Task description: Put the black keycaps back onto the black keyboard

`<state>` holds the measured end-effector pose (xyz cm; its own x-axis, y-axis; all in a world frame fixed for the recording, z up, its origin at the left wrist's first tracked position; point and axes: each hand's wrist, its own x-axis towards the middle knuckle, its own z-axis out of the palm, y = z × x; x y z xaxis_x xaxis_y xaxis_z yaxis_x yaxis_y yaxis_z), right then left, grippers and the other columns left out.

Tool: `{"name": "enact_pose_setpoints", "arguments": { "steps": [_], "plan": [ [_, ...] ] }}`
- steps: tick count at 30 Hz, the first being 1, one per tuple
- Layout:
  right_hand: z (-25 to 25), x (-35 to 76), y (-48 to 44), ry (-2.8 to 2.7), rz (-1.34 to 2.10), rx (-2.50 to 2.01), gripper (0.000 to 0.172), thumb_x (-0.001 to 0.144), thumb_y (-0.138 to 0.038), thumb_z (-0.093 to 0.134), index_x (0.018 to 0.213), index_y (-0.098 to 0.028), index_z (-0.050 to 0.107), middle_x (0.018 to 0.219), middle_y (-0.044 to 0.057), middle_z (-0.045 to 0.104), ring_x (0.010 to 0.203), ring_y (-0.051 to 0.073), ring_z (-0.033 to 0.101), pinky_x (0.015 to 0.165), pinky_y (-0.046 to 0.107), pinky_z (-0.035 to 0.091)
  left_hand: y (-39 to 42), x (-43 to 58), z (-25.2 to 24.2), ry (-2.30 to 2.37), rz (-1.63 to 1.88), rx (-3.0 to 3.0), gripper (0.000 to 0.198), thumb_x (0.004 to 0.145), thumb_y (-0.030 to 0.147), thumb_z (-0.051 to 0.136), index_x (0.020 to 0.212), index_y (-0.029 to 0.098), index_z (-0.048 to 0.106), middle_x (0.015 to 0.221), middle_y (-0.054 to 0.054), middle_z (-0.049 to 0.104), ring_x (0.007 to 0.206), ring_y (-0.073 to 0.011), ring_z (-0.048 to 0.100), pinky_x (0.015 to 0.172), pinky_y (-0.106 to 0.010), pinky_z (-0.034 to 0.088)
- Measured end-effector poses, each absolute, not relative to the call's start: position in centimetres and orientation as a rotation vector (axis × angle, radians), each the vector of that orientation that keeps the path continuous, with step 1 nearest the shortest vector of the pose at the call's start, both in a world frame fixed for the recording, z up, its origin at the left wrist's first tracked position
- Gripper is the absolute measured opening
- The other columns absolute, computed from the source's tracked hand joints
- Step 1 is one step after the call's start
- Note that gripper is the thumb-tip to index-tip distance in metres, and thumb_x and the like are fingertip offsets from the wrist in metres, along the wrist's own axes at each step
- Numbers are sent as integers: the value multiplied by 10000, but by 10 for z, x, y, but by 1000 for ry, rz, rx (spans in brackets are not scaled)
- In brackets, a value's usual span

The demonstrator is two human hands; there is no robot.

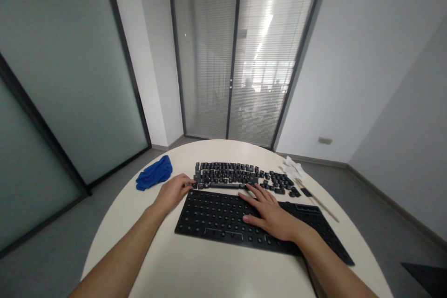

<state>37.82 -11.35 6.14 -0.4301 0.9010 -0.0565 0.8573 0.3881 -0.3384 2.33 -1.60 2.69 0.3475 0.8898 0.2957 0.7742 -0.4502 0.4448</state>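
Observation:
A black keyboard base [216, 219] without its keycaps lies on the round white table [195, 270]. Just beyond it, several loose black keycaps [233, 174] are laid out in rows. My left hand [172, 192] reaches to the left end of those rows, its fingertips at a keycap there; whether it grips one I cannot make out. My right hand [268, 212] lies flat on the keyboard base with fingers spread, its fingertips near the long spacebar cap.
A crumpled blue cloth [154, 173] lies at the table's far left. At the far right are a white tissue [291, 166] and a thin brush or stick [317, 201]. Glass doors with blinds stand behind the table.

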Motion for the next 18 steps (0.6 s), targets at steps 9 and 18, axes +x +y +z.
{"name": "enact_pose_setpoints", "arguments": {
  "steps": [9,18],
  "plan": [
    [58,381,-112,-2492,452,-1594,721,895,-711,420,1510,-345,338,1640,67,148,1500,362,50,1187,595,108,-23,26,35,1581,786,2341,200,877,259,559,1040,243,673,1071,-44,700,969,-238,634,816,-314,458],
    [60,382,-113,-2464,432,-1626,718,893,-693,451,1502,-321,368,1634,72,172,1497,371,79,1186,602,128,-44,24,68,1325,736,2336,239,879,326,543,1060,241,675,1065,-47,704,873,-227,630,803,-320,469]
  ]
}}
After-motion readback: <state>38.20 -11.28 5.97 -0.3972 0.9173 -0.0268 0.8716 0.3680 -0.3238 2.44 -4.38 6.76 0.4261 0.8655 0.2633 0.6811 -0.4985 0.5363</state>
